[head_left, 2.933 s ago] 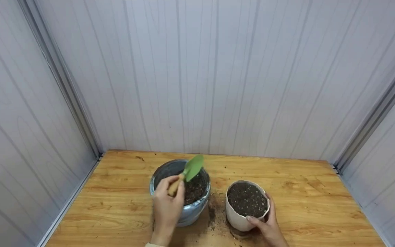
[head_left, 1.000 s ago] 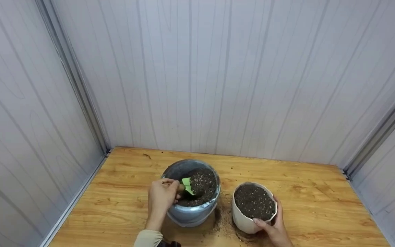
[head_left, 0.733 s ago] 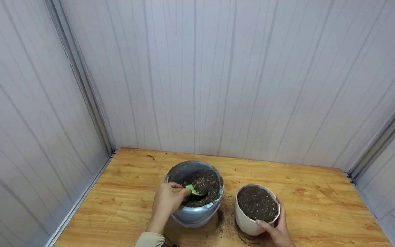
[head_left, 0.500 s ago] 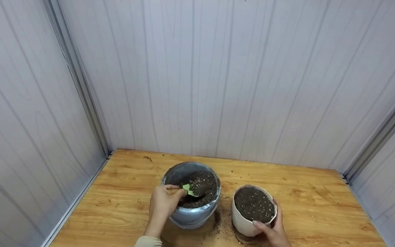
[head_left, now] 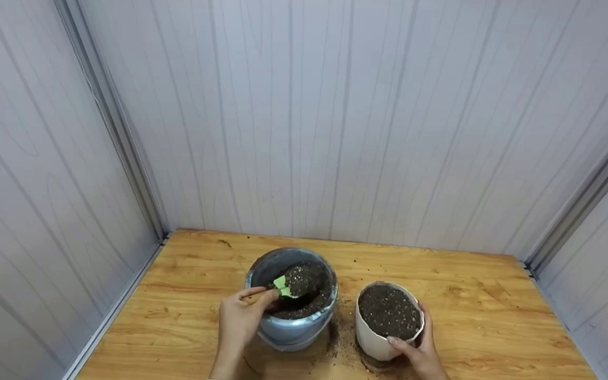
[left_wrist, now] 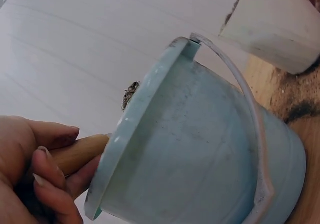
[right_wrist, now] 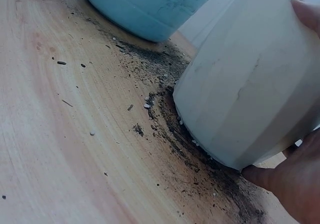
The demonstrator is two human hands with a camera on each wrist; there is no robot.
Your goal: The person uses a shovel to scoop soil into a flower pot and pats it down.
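My left hand (head_left: 238,321) pinches the wooden handle (left_wrist: 80,154) of a small trowel with a green blade (head_left: 281,285). A mound of dark, speckled soil lies on the blade, inside the mouth of the blue-grey bucket (head_left: 289,330). More soil fills the lower part of the bucket. To the right stands a white faceted pot (head_left: 371,338), with soil (head_left: 390,311) close to its rim. My right hand (head_left: 419,352) grips this pot from its right side, the thumb at the front rim. In the right wrist view, another finger touches the pot's base (right_wrist: 235,156).
Spilled soil (head_left: 338,338) covers the wooden tabletop (head_left: 483,311) between bucket and pot, with scattered crumbs around. The bucket's handle (left_wrist: 252,114) hangs down its side. A pale panel wall (head_left: 309,132) rises behind the table, with side panels left and right.
The trowel was raised over the bucket, then went into the soil; now its blade has come up with soil heaped on it. My right hand keeps its hold on the pot.
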